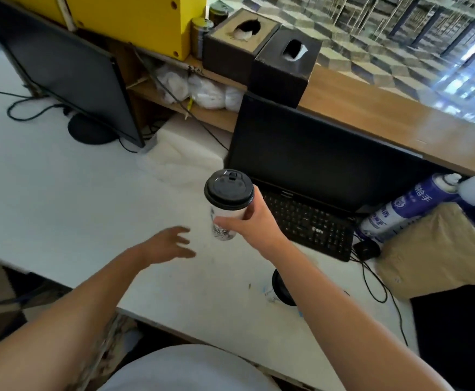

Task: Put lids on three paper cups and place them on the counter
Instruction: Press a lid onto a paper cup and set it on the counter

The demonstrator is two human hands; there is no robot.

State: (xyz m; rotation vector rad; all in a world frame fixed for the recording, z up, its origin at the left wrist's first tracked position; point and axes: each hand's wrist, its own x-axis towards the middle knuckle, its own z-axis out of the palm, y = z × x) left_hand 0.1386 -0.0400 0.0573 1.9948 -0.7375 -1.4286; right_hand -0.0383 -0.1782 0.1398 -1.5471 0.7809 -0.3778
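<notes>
Head view shows a second cup (276, 290) in front of the keyboard (307, 221), toward the person. It is mostly hidden behind the right forearm, so only a dark lid edge and a sliver of printed white wall show. The left hand (168, 245) is motion-blurred, and whether it touches the white table (75, 193) cannot be told. Right of the keyboard, two blue spray cans (400, 210) lean against a tan bundle, and their print is too small to read.

The right hand (254, 221) grips a paper cup (225, 224) just left of the keyboard's left end. The thumb lies across the near side of the cup and the fingers curl round the far side, below the rim. A black lid (228, 188) sits on the cup, its sip flap facing away from the person. The cup is raised off the table and close to upright. The left hand, further left of the keyboard and nearer the person, has its fingers spread and holds nothing.

Behind the keyboard stands a dark monitor (315, 153). Beyond it the raised wooden counter (385, 114) runs to the right. Two tissue boxes (281, 66) sit on the counter behind and left of the keyboard. Left of the keyboard, white tabletop stretches to another monitor's round stand (89, 131). The table's front edge runs in front of the keyboard, by the person's lap.
</notes>
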